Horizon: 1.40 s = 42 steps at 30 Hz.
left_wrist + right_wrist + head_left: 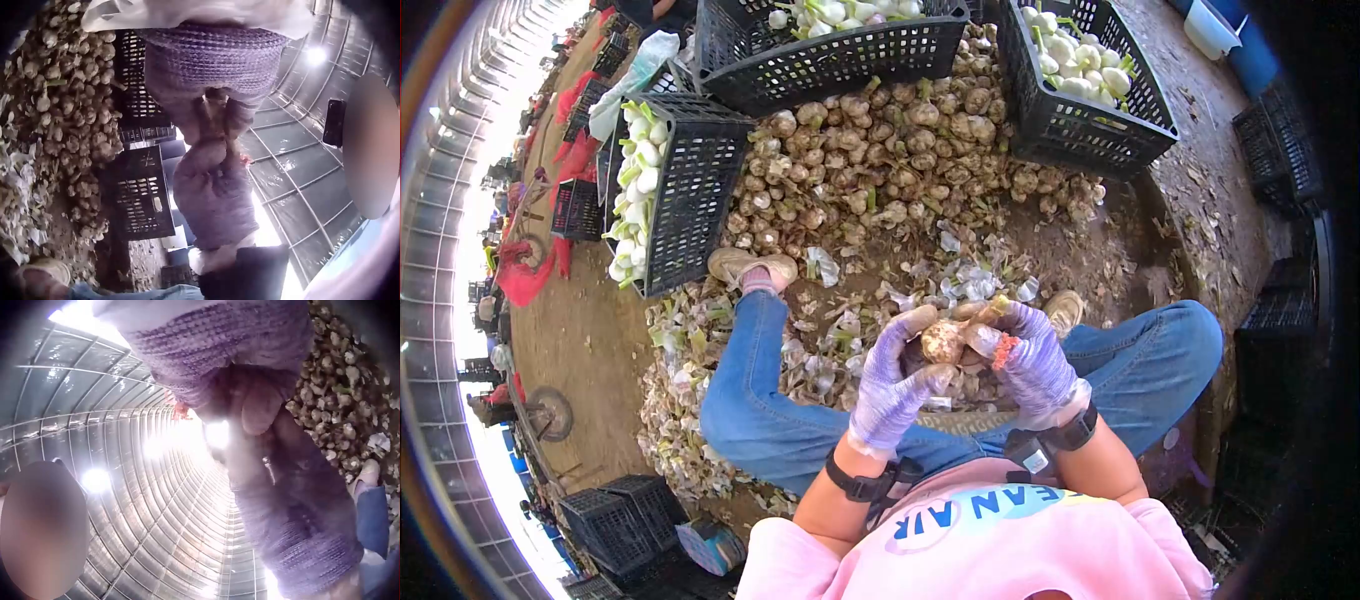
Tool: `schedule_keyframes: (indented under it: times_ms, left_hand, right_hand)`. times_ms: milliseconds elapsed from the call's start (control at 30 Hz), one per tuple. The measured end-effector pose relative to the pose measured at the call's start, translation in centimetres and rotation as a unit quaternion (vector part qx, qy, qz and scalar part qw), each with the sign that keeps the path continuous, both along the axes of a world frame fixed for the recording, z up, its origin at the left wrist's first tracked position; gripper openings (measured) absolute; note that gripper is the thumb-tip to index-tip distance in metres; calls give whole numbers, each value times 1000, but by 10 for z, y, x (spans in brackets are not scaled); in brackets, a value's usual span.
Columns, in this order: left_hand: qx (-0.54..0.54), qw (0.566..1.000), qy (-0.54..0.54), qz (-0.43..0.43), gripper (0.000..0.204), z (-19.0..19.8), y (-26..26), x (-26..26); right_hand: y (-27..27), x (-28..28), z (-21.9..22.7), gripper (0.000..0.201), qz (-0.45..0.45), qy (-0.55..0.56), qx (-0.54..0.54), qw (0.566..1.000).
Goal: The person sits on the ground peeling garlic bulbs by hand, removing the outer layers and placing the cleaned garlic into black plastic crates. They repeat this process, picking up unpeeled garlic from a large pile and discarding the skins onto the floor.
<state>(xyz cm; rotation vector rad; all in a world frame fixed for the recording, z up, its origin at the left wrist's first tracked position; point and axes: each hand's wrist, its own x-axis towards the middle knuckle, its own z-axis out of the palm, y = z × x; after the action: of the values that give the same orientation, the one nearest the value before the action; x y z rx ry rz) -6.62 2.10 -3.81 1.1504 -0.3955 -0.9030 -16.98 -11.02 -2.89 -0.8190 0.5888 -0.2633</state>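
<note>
Both hands in purple knit gloves, the left hand point(892, 375) and the right hand point(1028, 352), curl round one dirty tan bulb point(943, 341), held above the lap. A heap of unpeeled brown bulbs point(880, 160) lies on the ground ahead, between black plastic crates point(690, 190).

This is a farm sorting place under a long tunnel greenhouse. The arched roof ribs and translucent sheeting point(156, 506) fill the left of the right wrist view and curve along the left edge of the head view. The floor is bare earth point(590, 340). A big heap of dirty bulbs point(880, 160) lies at upper centre, ringed by black plastic crates point(690, 180) of peeled white ones, with torn husks and skins point(690, 350) strewn at centre left.
</note>
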Motion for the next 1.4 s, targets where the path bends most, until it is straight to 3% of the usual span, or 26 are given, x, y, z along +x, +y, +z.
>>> schedule_keyframes:
  times_ms: [33,133,267,367,500,567,633,667,700,733,767,800,833,867,900,967,1000,1033,1100,1133,1167,1200,1233,1267,1300,1400]
  left_hand:
    - [-10,996,93,-3,66,0,1,-1]
    - [-27,986,166,1,66,-7,3,-4]
    - [-23,997,76,9,66,-2,2,-6]
    - [-10,1000,9,-2,65,-3,3,-6]
    - [-29,988,149,9,57,-1,-2,-2]
    - [5,954,298,3,56,0,0,6]
    - [25,972,234,8,58,-8,-5,2]
    - [23,1000,-2,14,59,-17,-6,2]
    - [21,971,-237,19,59,-25,-7,2]
    - [39,930,-367,12,65,-34,-7,6]
    - [41,930,-366,11,65,-23,-7,7]
    - [98,984,-147,-34,63,-1,-7,9]
    - [151,982,80,-77,63,11,-5,11]
    - [116,972,194,-59,68,4,-2,13]
    - [117,972,194,-59,68,-3,-1,15]
    - [125,955,244,-114,75,-12,-1,17]
    - [77,955,250,-137,72,-11,-2,20]
    - [77,956,249,-136,72,-9,-4,17]
    - [95,992,74,-30,79,-8,-8,8]
    - [87,993,68,-32,80,-10,-7,11]
    - [89,993,69,-33,80,-7,-6,12]
    - [71,988,128,-44,80,-4,-6,14]
    - [53,980,185,-53,80,-1,-4,16]
    - [-3,975,206,-76,64,-4,0,19]
    - [-3,976,206,-76,64,-6,1,18]
    - [2,988,145,-59,66,-3,-3,15]
  right_hand:
    - [0,-2,0,31,1,-8,12,1000]
    - [-4,-6,8,30,28,-11,63,998]
    - [0,-3,12,29,21,-56,7,998]
    - [3,-3,10,28,19,-1,2,1000]
    - [1,-7,-14,31,44,-13,-132,990]
    - [2,-7,-17,31,68,-24,-159,985]
    - [1,-5,-19,32,82,9,-166,983]
    - [1,-4,-18,32,81,10,-166,983]
    - [2,-2,-16,31,50,6,-155,987]
    - [3,-1,-15,31,20,2,-143,990]
    - [1,-2,-16,31,21,2,-142,990]
    - [-5,-5,-19,30,62,-11,-247,967]
    - [-9,-7,-23,29,102,-23,-349,931]
    - [-12,-6,-27,25,86,-65,-439,892]
    - [-12,-6,-26,25,86,-65,-438,893]
    - [-9,-5,-19,23,98,-44,-162,981]
    - [-6,-2,-19,19,91,-29,-92,991]
    - [-6,-2,-18,19,92,-29,-93,991]
    - [-6,-2,-17,18,82,-9,-118,990]
    - [-6,-2,-16,18,81,-9,-118,990]
    - [-5,-2,-14,18,60,-22,-34,997]
    - [-5,-1,-13,20,39,-35,49,997]
    - [-5,1,-14,20,39,-35,49,997]
    - [-6,4,-17,19,-5,-34,79,996]
    - [-5,6,-21,19,-49,-32,108,992]
    - [-3,7,-25,21,-121,-11,50,991]
